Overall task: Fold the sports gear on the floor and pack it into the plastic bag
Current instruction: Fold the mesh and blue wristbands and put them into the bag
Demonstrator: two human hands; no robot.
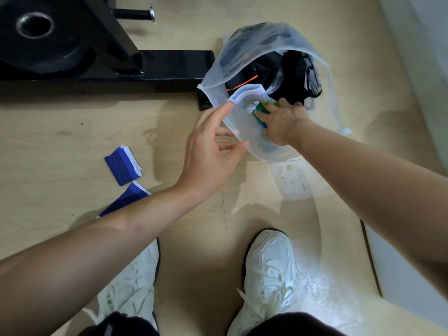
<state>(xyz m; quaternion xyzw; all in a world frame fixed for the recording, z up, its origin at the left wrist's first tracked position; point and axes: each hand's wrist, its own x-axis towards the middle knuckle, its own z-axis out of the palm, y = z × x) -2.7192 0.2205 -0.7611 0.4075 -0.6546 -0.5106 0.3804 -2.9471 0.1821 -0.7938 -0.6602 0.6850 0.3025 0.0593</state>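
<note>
A translucent plastic bag [244, 66] stands open on the wooden floor, holding dark folded clothes [298, 76]. My right hand [283, 122] reaches into the bag's mouth and pushes down a green, white and blue folded item [260, 109]; its fingers curl over it. My left hand [213, 146] pinches the bag's near rim between thumb and fingers, holding it open. A folded blue and white wristband [123, 164] lies on the floor to the left. A second blue and white piece [131, 197] lies just below it, partly hidden by my left forearm.
A black weight rack [150, 66] with a weight plate [36, 35] stands at the upper left, touching the bag. My two white sneakers [269, 270] are planted at the bottom. A white wall or cabinet [424, 69] runs along the right.
</note>
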